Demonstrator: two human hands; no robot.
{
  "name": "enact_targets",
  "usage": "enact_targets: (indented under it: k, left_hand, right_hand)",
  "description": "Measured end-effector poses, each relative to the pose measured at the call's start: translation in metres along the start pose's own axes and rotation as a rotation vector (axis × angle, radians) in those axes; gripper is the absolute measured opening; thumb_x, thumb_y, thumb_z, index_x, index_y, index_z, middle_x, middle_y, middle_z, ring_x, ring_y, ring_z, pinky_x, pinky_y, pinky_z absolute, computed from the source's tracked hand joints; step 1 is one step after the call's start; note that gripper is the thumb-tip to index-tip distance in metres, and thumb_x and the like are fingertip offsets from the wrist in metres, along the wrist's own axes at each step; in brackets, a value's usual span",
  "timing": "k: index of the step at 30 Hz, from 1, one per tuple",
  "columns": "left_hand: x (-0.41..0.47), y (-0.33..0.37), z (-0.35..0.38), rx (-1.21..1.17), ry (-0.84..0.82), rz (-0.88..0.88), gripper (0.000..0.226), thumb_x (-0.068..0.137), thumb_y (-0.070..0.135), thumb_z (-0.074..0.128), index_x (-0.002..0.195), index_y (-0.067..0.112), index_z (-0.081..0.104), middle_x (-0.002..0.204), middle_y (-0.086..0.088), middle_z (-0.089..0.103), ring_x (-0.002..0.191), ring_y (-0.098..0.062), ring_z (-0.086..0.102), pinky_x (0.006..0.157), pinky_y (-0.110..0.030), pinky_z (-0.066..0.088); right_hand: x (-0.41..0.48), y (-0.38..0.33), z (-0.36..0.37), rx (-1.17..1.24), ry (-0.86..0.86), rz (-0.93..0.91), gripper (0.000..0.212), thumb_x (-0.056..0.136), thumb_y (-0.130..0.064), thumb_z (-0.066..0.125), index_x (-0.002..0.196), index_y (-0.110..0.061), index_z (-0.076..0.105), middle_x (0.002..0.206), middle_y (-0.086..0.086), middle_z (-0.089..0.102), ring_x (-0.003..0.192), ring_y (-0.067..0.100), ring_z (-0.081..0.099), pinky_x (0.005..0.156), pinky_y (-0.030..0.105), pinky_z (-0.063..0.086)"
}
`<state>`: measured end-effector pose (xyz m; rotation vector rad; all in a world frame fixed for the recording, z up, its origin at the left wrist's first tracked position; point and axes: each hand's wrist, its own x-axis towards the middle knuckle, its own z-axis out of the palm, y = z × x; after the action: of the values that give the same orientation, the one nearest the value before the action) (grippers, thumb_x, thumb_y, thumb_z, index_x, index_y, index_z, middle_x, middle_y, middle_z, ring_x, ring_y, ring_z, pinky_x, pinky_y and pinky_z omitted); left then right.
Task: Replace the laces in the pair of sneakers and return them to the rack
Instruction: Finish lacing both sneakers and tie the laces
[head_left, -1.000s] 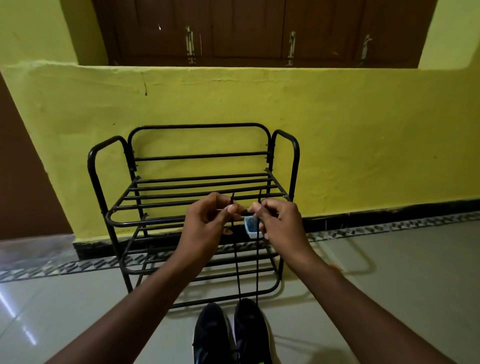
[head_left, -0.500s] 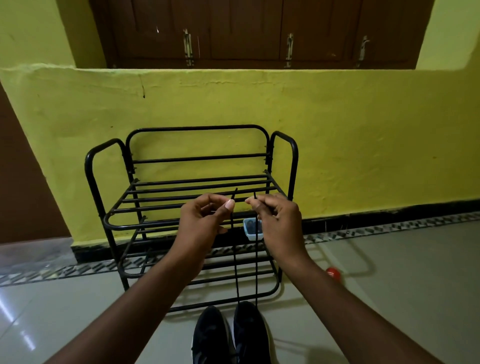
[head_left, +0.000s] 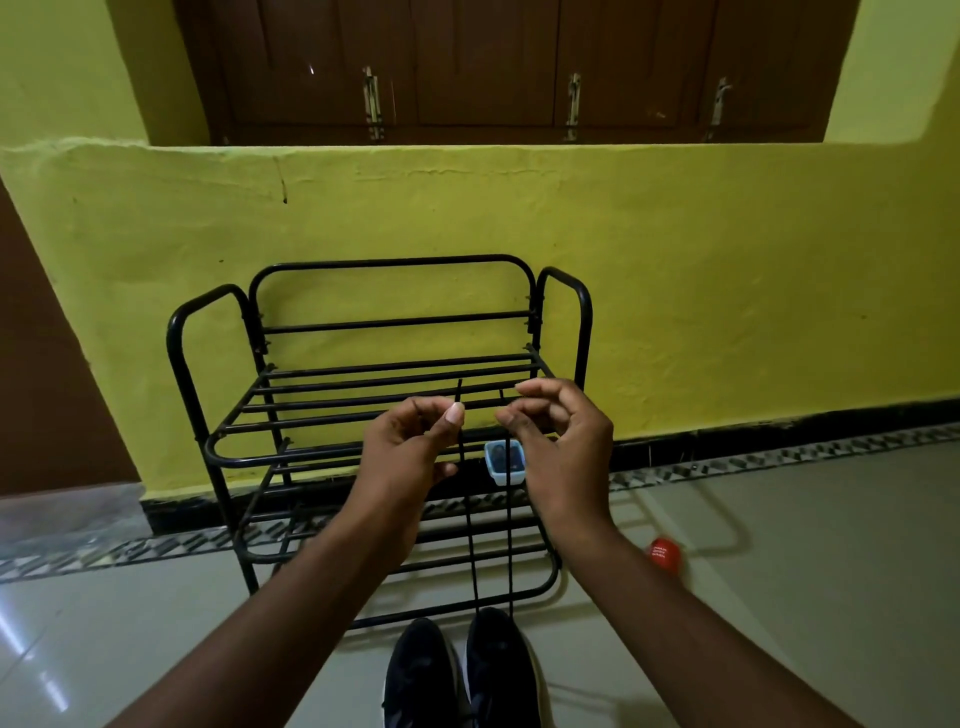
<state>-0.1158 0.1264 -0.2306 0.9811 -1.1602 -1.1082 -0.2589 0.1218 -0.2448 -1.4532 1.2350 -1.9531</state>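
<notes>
Two strands of one black lace (head_left: 470, 545) rise taut from the floor to the hands, which are held up side by side and a little apart. The left hand (head_left: 410, 452) pinches its strand between thumb and forefinger, and the lace tip sticks up just above the thumbnail. The right hand (head_left: 561, 441) has its fingers curled and holds the other strand at the thumb tip. Well below both hands stand the black sneakers (head_left: 421, 670), side by side and touching on the floor (head_left: 779, 571); both strands run down into the one on the right hand's side. Behind the hands is the black metal rack (head_left: 363, 374), set against a yellow wall (head_left: 675, 286). A small blue-and-white container (head_left: 504, 460) shows between the two hands, just left of the right palm. Near the right forearm, on its outer side, a red ball (head_left: 665, 553) lies on the floor.
</notes>
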Motion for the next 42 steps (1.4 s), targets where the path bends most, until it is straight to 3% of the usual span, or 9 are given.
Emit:
enact_targets:
  k: [10,13,18,20,24,27,29,35,42]
  left_hand:
    - [0.003,-0.005,-0.004,0.033,-0.03,0.037,0.012,0.1,0.018,0.057,0.103,0.01,0.066,0.096,-0.003,0.072,0.096,-0.019,0.067,0.086,-0.037,0.055]
    - [0.007,-0.01,-0.008,-0.028,-0.053,0.023,0.011,0.104,0.014,0.05,0.107,0.008,0.059,0.083,-0.004,0.068,0.073,-0.018,0.061,0.068,-0.031,0.053]
    - [0.017,-0.051,-0.013,0.26,-0.042,0.111,0.008,0.105,0.013,0.05,0.11,0.019,0.051,0.078,-0.005,0.07,0.055,-0.005,0.053,0.051,-0.021,0.039]
    - [0.02,-0.078,-0.019,0.439,-0.096,0.136,0.019,0.103,0.003,0.047,0.104,0.021,0.054,0.08,-0.006,0.072,0.058,-0.009,0.057,0.05,-0.025,0.042]
    - [0.024,-0.137,-0.028,0.89,-0.313,0.081,0.041,0.083,-0.011,0.048,0.084,0.024,0.07,0.083,0.007,0.075,0.082,-0.005,0.068,0.073,-0.029,0.054]
    - [0.023,-0.187,-0.035,1.202,-0.529,0.043,0.023,0.087,0.008,0.064,0.103,0.019,0.076,0.108,0.004,0.074,0.102,-0.014,0.067,0.084,-0.026,0.05]
    - [0.021,-0.223,-0.041,1.379,-0.634,-0.024,0.035,0.089,0.025,0.071,0.123,0.022,0.068,0.125,0.001,0.067,0.116,-0.02,0.06,0.095,-0.033,0.049]
    - [0.011,-0.286,-0.038,1.584,-0.784,-0.012,0.044,0.087,0.04,0.068,0.126,0.022,0.058,0.129,-0.004,0.058,0.126,-0.028,0.043,0.097,-0.043,0.041]
    - [0.007,-0.301,-0.029,1.658,-0.771,0.039,0.048,0.089,0.039,0.068,0.131,0.017,0.057,0.136,-0.005,0.053,0.129,-0.028,0.038,0.102,-0.043,0.037]
  right_hand:
    - [-0.003,0.009,-0.001,-0.005,-0.031,-0.002,0.02,0.081,-0.015,0.082,0.093,-0.02,0.067,0.081,-0.012,0.074,0.083,0.001,0.071,0.074,0.022,0.056]
    - [-0.002,0.016,-0.003,0.022,-0.058,0.002,0.017,0.086,-0.009,0.077,0.092,-0.017,0.062,0.083,-0.003,0.07,0.077,0.007,0.072,0.069,0.027,0.058]
    - [-0.009,0.057,-0.011,-0.091,-0.167,-0.016,0.013,0.097,-0.001,0.059,0.09,-0.01,0.053,0.082,0.007,0.059,0.055,0.017,0.064,0.058,0.038,0.058]
    - [-0.013,0.085,-0.015,-0.172,-0.251,0.017,0.017,0.097,0.0,0.056,0.089,-0.014,0.057,0.08,0.003,0.059,0.058,0.016,0.061,0.057,0.032,0.055]
    - [-0.033,0.144,-0.023,-0.381,-0.407,0.107,0.017,0.096,-0.004,0.059,0.093,-0.016,0.071,0.09,-0.005,0.063,0.079,0.008,0.062,0.072,0.02,0.051]
    - [-0.053,0.183,-0.032,-0.538,-0.511,0.182,0.017,0.09,0.0,0.061,0.095,-0.01,0.074,0.096,-0.001,0.065,0.088,0.011,0.063,0.081,0.022,0.052]
    - [-0.07,0.21,-0.037,-0.645,-0.594,0.245,0.019,0.086,-0.001,0.06,0.095,-0.008,0.075,0.097,0.002,0.069,0.093,0.015,0.066,0.086,0.031,0.056]
    - [-0.105,0.268,-0.04,-0.856,-0.844,0.409,0.026,0.086,-0.018,0.07,0.111,-0.023,0.074,0.115,0.002,0.068,0.107,0.02,0.066,0.094,0.036,0.054]
    - [-0.112,0.282,-0.033,-0.893,-0.875,0.308,0.032,0.087,-0.003,0.063,0.108,-0.025,0.074,0.106,0.0,0.067,0.097,0.017,0.066,0.082,0.029,0.055]
